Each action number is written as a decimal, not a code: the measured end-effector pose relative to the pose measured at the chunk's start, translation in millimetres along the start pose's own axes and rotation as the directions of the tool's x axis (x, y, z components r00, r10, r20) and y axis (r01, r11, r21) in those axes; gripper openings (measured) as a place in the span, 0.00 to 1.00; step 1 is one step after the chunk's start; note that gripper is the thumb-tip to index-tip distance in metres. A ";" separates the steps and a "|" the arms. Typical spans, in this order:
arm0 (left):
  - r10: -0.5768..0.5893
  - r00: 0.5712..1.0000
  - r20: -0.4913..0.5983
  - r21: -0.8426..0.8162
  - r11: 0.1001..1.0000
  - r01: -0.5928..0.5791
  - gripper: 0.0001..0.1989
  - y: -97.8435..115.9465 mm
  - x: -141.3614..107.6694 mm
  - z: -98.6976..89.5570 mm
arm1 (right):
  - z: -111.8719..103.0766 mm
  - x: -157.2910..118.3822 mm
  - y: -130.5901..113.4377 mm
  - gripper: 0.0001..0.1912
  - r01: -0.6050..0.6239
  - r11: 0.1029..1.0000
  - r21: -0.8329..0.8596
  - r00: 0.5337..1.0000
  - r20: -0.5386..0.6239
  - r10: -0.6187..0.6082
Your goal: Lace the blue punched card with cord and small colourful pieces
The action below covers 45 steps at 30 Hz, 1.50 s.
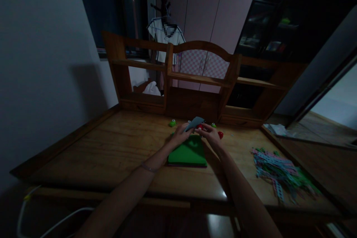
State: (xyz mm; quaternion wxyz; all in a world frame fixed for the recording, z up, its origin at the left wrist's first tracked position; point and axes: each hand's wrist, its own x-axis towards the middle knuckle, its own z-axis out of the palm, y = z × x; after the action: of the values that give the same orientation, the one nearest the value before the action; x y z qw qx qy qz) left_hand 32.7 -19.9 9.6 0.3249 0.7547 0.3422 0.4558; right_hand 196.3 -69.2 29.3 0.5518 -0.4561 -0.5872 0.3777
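Note:
My left hand (182,135) is closed on a flat grey-blue piece (194,122), tilted up over the table; the picture is too dark to tell its kind. My right hand (211,135) is closed, its fingertips pinching a small red piece (199,127) right beside the grey-blue one. Below both hands lies a green foam-like sheet (187,155), apparently on top of a darker layer. Small green figures with white eyes stand behind the hands, one to the left (172,123) and one to the right (213,125). Another red piece (220,134) sits just beyond my right hand.
A heap of pink, blue and green plastic strips (279,171) lies on the right of the wooden table (111,148). Along the back edge rises a wooden shelf unit (195,78). A white cable (21,212) loops at the front left.

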 end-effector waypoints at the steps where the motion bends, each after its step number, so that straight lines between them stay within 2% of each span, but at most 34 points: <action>1: 0.014 1.000 0.002 0.010 1.000 -0.014 0.12 -1.9 0.2 0.4 | 0.1 -0.3 -0.3 0.23 0.000 1.000 -0.021 1.000 0.002 0.000; 6: 0.062 0.998 -0.006 0.031 0.998 -0.062 0.10 -14.6 -1.3 4.5 | -1.9 -0.9 0.3 0.22 -0.021 0.996 -0.092 1.000 0.016 0.022; 11: 0.135 0.989 0.054 0.046 0.989 -0.137 0.09 -17.8 -1.8 2.1 | -2.4 0.7 -1.2 0.21 -0.063 0.990 -0.129 0.996 0.059 0.072; 16: 0.171 0.977 0.127 0.097 0.978 -0.184 0.12 -17.3 0.8 -0.4 | -1.8 -0.8 -7.3 0.20 -0.094 0.978 -0.185 0.994 0.034 0.102; 21: 0.159 0.979 0.126 0.101 0.980 -0.172 0.12 -19.8 -0.3 0.2 | -0.7 -3.2 -12.5 0.19 -0.136 0.972 -0.189 0.990 0.018 0.142; 30: 0.092 0.988 0.123 0.117 0.987 -0.107 0.14 -14.3 0.0 -0.7 | -2.0 -2.3 -8.1 0.21 -0.126 0.977 -0.173 0.991 0.027 0.133; 37: 0.114 0.984 0.137 0.115 0.985 -0.130 0.13 -11.9 -1.1 -2.2 | -0.7 -3.6 -11.3 0.20 -0.116 0.974 -0.193 0.993 0.013 0.121; 40: 0.073 0.989 0.131 0.138 0.986 -0.091 0.12 -13.9 -1.3 -1.2 | -0.2 -4.7 -12.5 0.20 -0.122 0.968 -0.221 0.992 -0.002 0.124; 45: 0.032 0.994 0.105 0.156 0.987 -0.048 0.10 -11.7 -2.6 -0.6 | 0.2 -3.9 -8.2 0.22 -0.119 0.977 -0.176 0.991 0.042 0.129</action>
State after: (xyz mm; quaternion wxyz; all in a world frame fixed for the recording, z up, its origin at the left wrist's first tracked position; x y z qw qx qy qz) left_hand 28.6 -15.4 -0.8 0.2716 0.8071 0.3451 0.3946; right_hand 195.0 -75.3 35.9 0.4696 -0.5278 -0.6028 0.3710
